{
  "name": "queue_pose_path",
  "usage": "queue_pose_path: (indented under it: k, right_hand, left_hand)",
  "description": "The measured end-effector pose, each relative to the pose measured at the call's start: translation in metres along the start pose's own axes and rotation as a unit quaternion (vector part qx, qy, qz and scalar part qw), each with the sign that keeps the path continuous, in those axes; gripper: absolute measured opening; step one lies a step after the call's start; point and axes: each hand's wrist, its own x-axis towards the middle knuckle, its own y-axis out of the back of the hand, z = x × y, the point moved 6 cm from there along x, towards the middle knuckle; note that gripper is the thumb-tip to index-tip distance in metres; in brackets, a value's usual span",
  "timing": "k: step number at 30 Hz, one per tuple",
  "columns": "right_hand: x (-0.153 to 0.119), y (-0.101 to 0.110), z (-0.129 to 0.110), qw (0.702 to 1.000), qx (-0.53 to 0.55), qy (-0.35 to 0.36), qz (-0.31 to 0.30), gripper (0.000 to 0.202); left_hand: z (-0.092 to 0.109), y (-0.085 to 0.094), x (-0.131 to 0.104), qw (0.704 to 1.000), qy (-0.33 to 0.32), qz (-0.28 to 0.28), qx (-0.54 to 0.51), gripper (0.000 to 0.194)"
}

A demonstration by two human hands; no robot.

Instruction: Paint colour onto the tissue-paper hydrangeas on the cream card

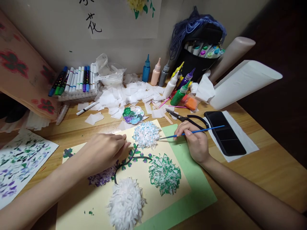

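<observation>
Blue-tipped paper flower [146, 134] is up by the far edge of the cream sheet [79, 195], so I'll use that sheet as the landmark for everything. The right hand [195, 142] is just off its right side, pinching a thin blue paintbrush [203, 129] between thumb and fingers, with the bristle end right at the flower's edge. The left hand [105, 150] is over the sheet's left half, fingers bent and close together, partly covering a purple-tipped flower [103, 176]. Can't tell if those fingertips are pinching anything or touching down.

Also on the sheet: a plain white flower [126, 204] at the near end, a green-tipped one [165, 175] on the right, and a dark painted stem [144, 157] with little leaves between them. A green sheet [192, 204] pokes out from under its right side.

Just past the sheet's far edge is a flower-shaped palette [133, 115] with green, purple and blue paint, then loads of white paper scraps [134, 94]. Black scissors [185, 119] sit open beyond its far right corner, and a paint-blotched white sheet [21, 166] is off to its left.
</observation>
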Motion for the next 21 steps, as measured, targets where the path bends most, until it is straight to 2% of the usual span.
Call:
queue_pose_path:
  k: [3,7,9,11,13,15,17,21]
  right_hand:
    - [-0.001,0.002,-0.004,0.999,-0.010,0.032,0.017,0.025]
    - [-0.002,-0.004,-0.010,0.996,-0.059,0.065,-0.023,0.026]
    - [-0.002,-0.001,-0.014,0.995,-0.053,0.081,0.007,0.026]
    - [-0.001,0.006,-0.020,0.992,-0.007,0.102,0.067,0.026]
    - [0.003,0.009,-0.024,0.989,0.039,0.103,0.095,0.023]
    - [0.013,0.001,-0.026,0.994,0.031,0.078,0.067,0.020]
    - [0.027,-0.015,-0.027,0.998,-0.033,0.050,-0.002,0.017]
    - [0.054,-0.053,-0.030,0.982,-0.145,0.045,-0.114,0.017]
  left_hand:
    - [0.000,0.000,0.000,1.000,-0.002,0.004,0.004,0.055]
    - [-0.001,-0.001,0.000,1.000,-0.004,0.010,0.007,0.054]
    - [-0.001,0.000,0.000,1.000,-0.002,0.008,0.006,0.053]
    - [0.000,0.000,0.000,1.000,0.001,-0.001,0.005,0.051]
    - [0.000,-0.001,0.000,1.000,0.010,-0.016,0.005,0.050]
    - [0.000,-0.002,0.000,0.999,0.016,-0.032,0.007,0.048]
    - [0.001,-0.001,0.000,0.999,0.019,-0.039,0.011,0.048]
    - [0.002,0.000,0.000,0.999,0.020,-0.035,0.020,0.046]
